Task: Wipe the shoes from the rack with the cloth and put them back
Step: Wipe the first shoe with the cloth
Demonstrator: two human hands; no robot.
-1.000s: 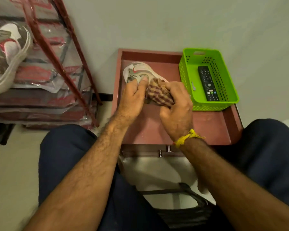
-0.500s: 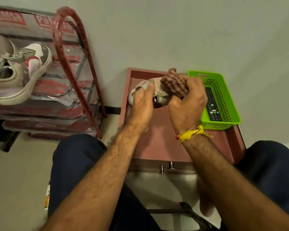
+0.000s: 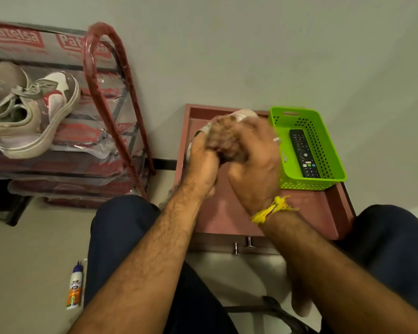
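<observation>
Cloth [image 3: 223, 137], gripped in right hand [image 3: 253, 165], has shifted from far end toward near side of shoe [image 3: 241, 114], which left hand [image 3: 202, 165] grips left of basket [image 3: 307, 145]; wiping judged ongoing.

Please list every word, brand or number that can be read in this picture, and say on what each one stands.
"Patelsa": red labels on the rack's plastic wrap, seen more than once.
Glue bottle label: too small to read.
Remote buttons: too small to read.
Shoes: no readable text.
</observation>
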